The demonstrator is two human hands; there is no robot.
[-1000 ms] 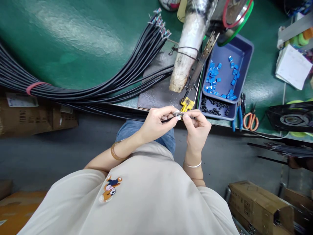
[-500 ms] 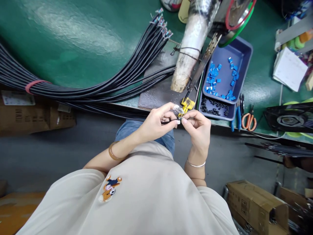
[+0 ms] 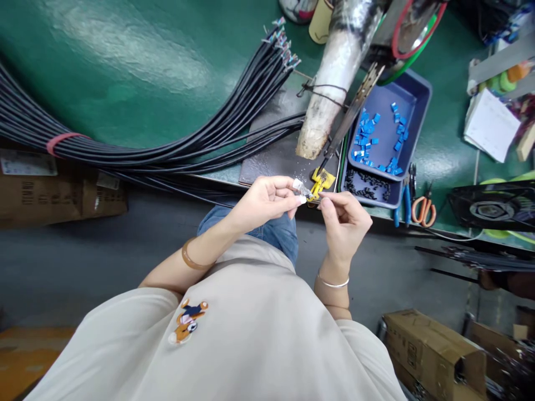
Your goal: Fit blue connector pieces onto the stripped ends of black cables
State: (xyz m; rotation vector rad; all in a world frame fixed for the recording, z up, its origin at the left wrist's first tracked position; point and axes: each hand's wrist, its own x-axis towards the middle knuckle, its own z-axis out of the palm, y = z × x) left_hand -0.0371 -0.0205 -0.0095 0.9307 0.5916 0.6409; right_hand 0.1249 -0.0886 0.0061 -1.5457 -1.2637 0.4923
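Observation:
Near the bench edge my left hand [image 3: 271, 201] is closed in a pinch on a small dark piece, too small to name, with a whitish covering at the thumb and fingertip. Just to its right my right hand [image 3: 345, 214] is also pinched, its fingertips beside a yellow tool part [image 3: 322, 181]; what they hold, if anything, is too small to make out. The yellow part lies under a metal lever [image 3: 355, 103], beyond both hands.
Black cables [image 3: 167, 153] curve over the green bench [image 3: 137, 83], bound by a red band [image 3: 62, 139]. A blue tray [image 3: 422, 111] holds blue pieces, above a tray of black pieces [image 3: 368, 186]. Orange-handled scissors [image 3: 423, 210] and blue-handled pliers [image 3: 402, 203] lie right.
My right hand has moved right, away from my left hand, and the gap between them has widened. The dark cable seen at my left fingers before no longer shows there.

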